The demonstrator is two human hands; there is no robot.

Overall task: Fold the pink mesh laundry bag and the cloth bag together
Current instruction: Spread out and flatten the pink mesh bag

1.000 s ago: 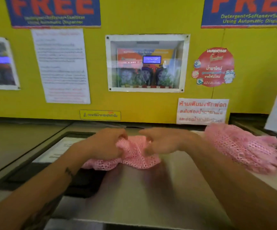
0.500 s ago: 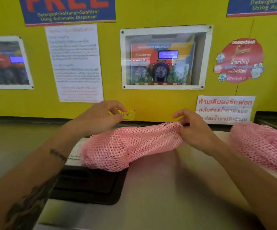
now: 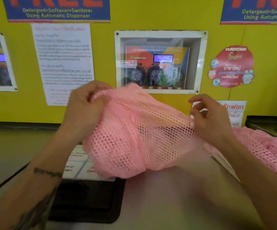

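Observation:
A pink mesh laundry bag (image 3: 134, 133) hangs spread between my hands, lifted off the pale machine top (image 3: 176, 196). My left hand (image 3: 84, 105) grips its upper left edge in a fist. My right hand (image 3: 212, 120) pinches the right edge between thumb and fingers. The lower part of the bag sags down and touches the surface. A second bunched pink mesh piece (image 3: 270, 150) lies on the surface behind my right forearm. No separate cloth bag can be made out.
A black-framed lid panel (image 3: 88, 201) with a white label sits at lower left. The yellow wall (image 3: 167, 105) carries notices, stickers and a dispenser window (image 3: 159, 62). Another machine's dark edge (image 3: 270, 123) shows at right.
Both hands have risen and moved apart, lifting the crumpled mesh bag off the surface and stretching it open. The view has moved closer to the wall.

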